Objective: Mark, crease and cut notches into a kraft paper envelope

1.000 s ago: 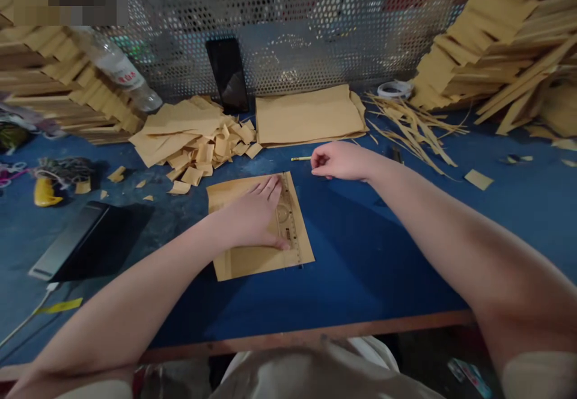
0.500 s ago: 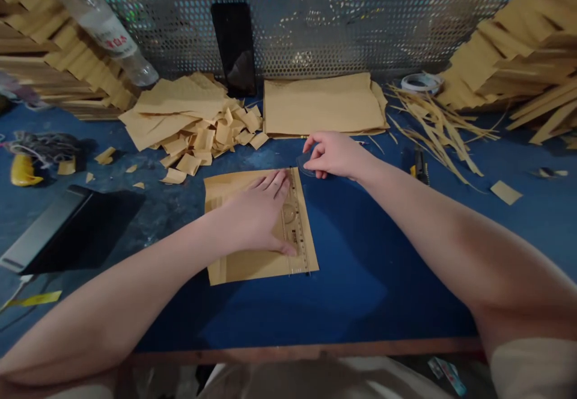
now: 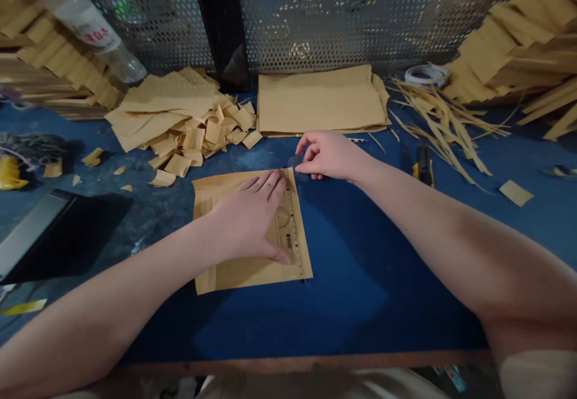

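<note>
Pressing the ruler (image 3: 291, 222) flat on the paper (image 3: 252, 271)

The left hand (image 3: 250, 219) is open and spread, palm down on the paper at the centre of the frame. Its fingertips reach the upper part of the ruler, and its thumb touches the lower part. In my judgement this wide span is good: equal pressure at both places should prevent the ruler from turning. The paper would better lie flat, without being pushed sideways.

The right hand (image 3: 331, 155), just above and to the right, seems to pinch a small clear piece (image 3: 294, 162) near the ruler's upper end. It should hold this lightly, I think, and not knock the ruler.

The ruler's long axis runs from top to bottom of the frame, its lower end leaning slightly right. It lies near the paper's right edge and almost parallel to it. Which end is zero, I cannot tell.

Farther out, scraps (image 3: 193, 140) lie at upper left, a stack (image 3: 320, 101) at upper centre, and a cutter (image 3: 424, 164) at right.
</note>
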Motion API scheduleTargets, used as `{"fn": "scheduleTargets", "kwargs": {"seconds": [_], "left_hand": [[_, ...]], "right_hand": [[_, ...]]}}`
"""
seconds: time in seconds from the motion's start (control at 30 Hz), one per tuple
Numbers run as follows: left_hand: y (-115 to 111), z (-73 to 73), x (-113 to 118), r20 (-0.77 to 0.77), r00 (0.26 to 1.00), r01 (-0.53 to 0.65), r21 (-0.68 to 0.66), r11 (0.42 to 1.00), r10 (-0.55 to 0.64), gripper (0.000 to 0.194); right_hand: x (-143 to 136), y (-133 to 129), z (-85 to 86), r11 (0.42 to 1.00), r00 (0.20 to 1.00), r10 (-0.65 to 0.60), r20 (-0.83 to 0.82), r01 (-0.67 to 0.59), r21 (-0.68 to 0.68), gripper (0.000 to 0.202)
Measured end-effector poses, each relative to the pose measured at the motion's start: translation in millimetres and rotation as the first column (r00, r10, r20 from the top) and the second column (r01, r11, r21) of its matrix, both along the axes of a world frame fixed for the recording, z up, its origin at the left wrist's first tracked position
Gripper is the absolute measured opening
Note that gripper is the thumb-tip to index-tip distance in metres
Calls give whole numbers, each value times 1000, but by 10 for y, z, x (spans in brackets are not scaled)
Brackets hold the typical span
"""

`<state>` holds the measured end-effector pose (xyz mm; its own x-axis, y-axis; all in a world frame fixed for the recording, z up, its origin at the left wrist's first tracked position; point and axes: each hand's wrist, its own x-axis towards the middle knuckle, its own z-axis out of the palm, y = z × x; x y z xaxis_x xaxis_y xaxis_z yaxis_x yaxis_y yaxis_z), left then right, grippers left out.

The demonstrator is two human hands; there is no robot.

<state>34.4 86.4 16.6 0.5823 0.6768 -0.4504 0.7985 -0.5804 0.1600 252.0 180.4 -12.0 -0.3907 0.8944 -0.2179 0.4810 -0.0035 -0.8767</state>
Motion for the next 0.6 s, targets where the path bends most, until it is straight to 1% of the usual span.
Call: {"fn": "scheduleTargets", "kwargs": {"seconds": [0.13, 0.27, 0.6], "left_hand": [[3, 46, 33, -63, 998, 2, -22, 1000, -3, 150], [4, 43, 44, -85, 996, -1, -20, 1000, -1, 150], [6, -13, 13, -28, 999, -18, -22, 1000, 17, 153]], "right_hand": [[12, 11, -11, 1000, 1000, 20, -8, -20, 12, 32], [13, 16, -7, 998, 999, 47, 6, -47, 29, 30], [13, 7, 13, 998, 999, 44, 24, -45, 39, 28]]}}
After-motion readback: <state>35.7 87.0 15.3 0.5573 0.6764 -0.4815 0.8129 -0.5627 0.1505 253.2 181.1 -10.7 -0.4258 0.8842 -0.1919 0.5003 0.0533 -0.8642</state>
